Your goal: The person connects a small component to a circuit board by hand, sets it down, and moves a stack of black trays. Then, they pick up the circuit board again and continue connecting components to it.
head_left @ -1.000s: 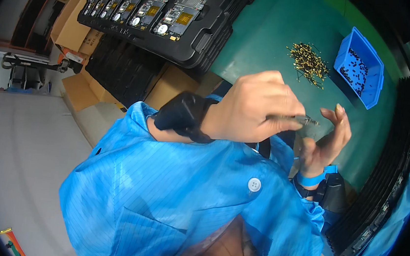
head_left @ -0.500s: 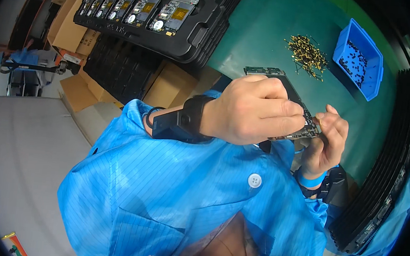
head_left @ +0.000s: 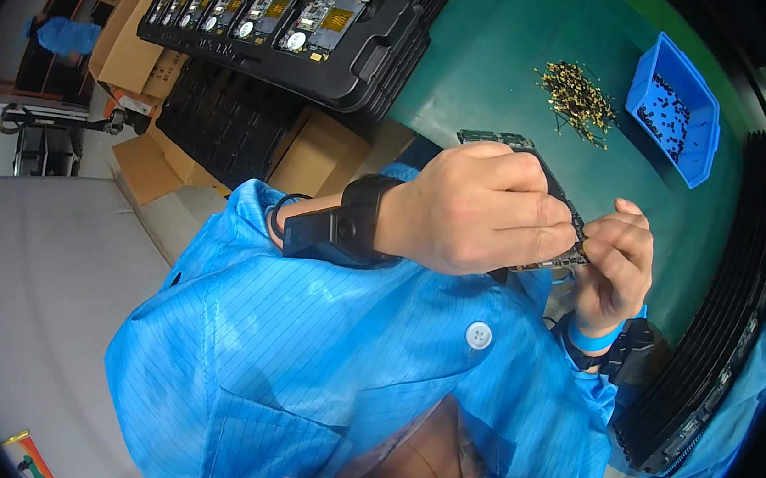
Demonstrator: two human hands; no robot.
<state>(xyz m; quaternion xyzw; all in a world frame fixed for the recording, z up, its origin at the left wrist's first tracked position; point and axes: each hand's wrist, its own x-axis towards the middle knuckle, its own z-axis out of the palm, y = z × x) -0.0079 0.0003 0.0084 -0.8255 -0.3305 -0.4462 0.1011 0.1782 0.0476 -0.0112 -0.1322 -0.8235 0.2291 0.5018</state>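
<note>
A dark circuit board (head_left: 539, 154) is tilted in front of my chest. My left hand (head_left: 478, 213) is closed round it from the left, its fingers folded over the face and covering much of it. My right hand (head_left: 616, 261) is closed at the board's right end, with thumb and fingertips pinched against the edge. Whether a small part sits between those fingertips is hidden. Beyond the board, a heap of small black-and-gold cable-like pieces (head_left: 577, 101) lies on the green mat (head_left: 494, 47). To its right stands a blue bin (head_left: 701, 145) with small black parts inside.
Stacked black trays (head_left: 362, 71) with several circuit boards stand at the far left. Below them are an open cardboard box (head_left: 321, 159) and more black trays. Another tall stack of black trays (head_left: 706, 335) lines the right side. A person in blue (head_left: 66, 36) shows in the left background.
My right fingertips have shifted slightly up and inward along the board's right end. The right wrist has turned a little. My left hand keeps its hold. A person in blue shows more at the left.
</note>
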